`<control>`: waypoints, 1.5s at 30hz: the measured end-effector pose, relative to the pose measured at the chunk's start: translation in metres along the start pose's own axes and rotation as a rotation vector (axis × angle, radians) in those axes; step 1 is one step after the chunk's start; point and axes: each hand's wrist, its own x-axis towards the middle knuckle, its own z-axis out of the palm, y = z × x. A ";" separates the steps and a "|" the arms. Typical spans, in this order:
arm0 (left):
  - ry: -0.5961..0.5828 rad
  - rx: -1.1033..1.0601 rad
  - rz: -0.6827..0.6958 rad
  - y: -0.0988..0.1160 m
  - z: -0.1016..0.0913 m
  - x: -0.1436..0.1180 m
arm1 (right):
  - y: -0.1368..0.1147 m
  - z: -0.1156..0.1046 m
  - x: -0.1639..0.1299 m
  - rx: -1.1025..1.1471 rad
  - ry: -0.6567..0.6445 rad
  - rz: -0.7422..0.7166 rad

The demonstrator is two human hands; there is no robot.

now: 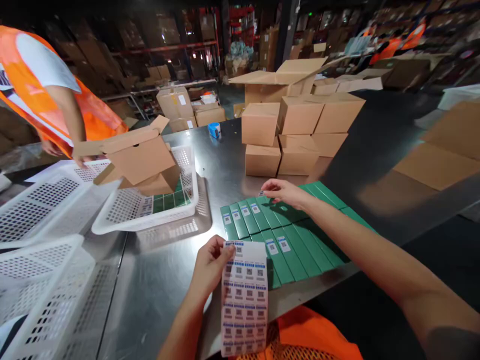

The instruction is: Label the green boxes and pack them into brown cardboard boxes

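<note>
Stacked cardboard boxes [296,130] and a white basket [150,210] flank the green boxes [285,235], some labelled. Left hand [212,265] pinches a label sheet [244,300]; right hand [283,192] fingertips, apparently pinched on a label, touch one box.

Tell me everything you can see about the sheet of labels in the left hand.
The label sheet is a long white strip, paper by its look, printed with rows of small square code stickers with blue tops. It hangs upright over the near edge of the metal table. The left hand pinches its top left corner. Its top lies beside the green boxes. A few stickers seem to be gone near the top.
</note>
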 end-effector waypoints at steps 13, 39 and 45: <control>-0.012 -0.004 -0.048 -0.002 0.001 0.001 | 0.018 0.006 0.008 -0.110 -0.034 0.174; 0.015 -0.053 -0.001 0.001 0.005 -0.002 | 0.009 0.091 -0.103 -0.586 0.052 -0.994; -0.044 -0.041 -0.085 -0.001 0.008 -0.004 | 0.006 0.076 -0.119 -0.374 -0.063 -1.009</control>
